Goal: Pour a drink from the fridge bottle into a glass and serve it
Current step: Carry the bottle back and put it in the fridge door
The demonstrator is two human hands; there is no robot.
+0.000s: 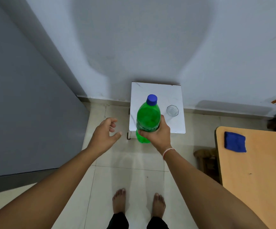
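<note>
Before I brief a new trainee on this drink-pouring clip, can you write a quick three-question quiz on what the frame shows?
1. True or false: the blue cap is on the green bottle.
2. Which hand grips the bottle? A) left hand B) right hand
3. Fill in: the empty glass stands on the white ____.

Key: 1 true; 2 B; 3 stool.
</note>
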